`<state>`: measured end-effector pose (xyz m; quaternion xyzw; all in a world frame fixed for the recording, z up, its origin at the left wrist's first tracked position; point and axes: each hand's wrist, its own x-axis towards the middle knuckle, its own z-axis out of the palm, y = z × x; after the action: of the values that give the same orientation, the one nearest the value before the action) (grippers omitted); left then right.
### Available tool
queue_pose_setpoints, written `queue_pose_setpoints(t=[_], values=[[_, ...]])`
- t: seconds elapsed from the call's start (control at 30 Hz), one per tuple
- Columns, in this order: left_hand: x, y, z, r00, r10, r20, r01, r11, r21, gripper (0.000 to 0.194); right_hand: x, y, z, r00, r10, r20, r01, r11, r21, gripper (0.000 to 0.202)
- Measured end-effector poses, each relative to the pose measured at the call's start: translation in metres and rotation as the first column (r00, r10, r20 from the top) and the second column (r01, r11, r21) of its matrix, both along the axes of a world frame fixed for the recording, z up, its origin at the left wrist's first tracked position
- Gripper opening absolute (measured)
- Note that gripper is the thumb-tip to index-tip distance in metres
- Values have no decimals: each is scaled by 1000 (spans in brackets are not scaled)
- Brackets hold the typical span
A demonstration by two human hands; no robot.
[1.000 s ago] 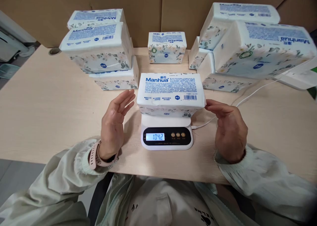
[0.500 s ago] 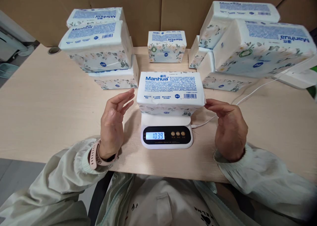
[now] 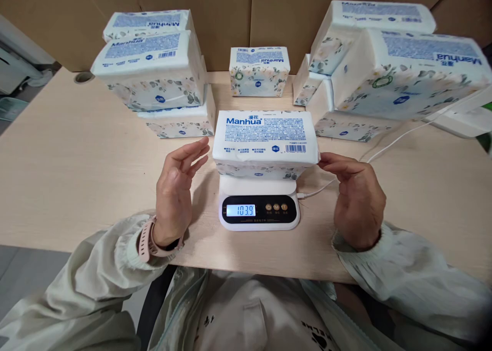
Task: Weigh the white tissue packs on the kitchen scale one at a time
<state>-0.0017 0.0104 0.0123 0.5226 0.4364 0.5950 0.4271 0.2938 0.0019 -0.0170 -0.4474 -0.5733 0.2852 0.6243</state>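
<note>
A white tissue pack (image 3: 265, 138) printed "Manhua" rests on a white digital scale (image 3: 259, 227), whose lit display reads 103.9. To the left of the pack, my left hand (image 3: 177, 192) is held open, fingers extended and a small gap between them and the pack. On the opposite side my right hand (image 3: 355, 200) is also open, its fingertips beside the pack's right edge; whether they touch it I cannot tell. Neither hand holds anything. The pack hides most of the scale's platform.
Stacked tissue packs stand at the back left (image 3: 154, 69) and back right (image 3: 407, 74). One single tissue pack (image 3: 259, 73) sits between them, before a brown cardboard wall (image 3: 215, 23). A white cable (image 3: 395, 141) runs right from the scale. A round hole (image 3: 83, 77) pierces the table's back left.
</note>
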Motion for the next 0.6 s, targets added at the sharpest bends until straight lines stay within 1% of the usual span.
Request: queue_pose_setpoints(t=[0.47,0.6], values=[[-1,0,1,1000,-6,-4,6,1000,5,33,1,-1,1,1000,11,18,-11,1000,-15,27],[0,0,0,1000,-4,2,4,1000,10,33,0,-1,1,1000,-5,15,5,1000,-12,28]])
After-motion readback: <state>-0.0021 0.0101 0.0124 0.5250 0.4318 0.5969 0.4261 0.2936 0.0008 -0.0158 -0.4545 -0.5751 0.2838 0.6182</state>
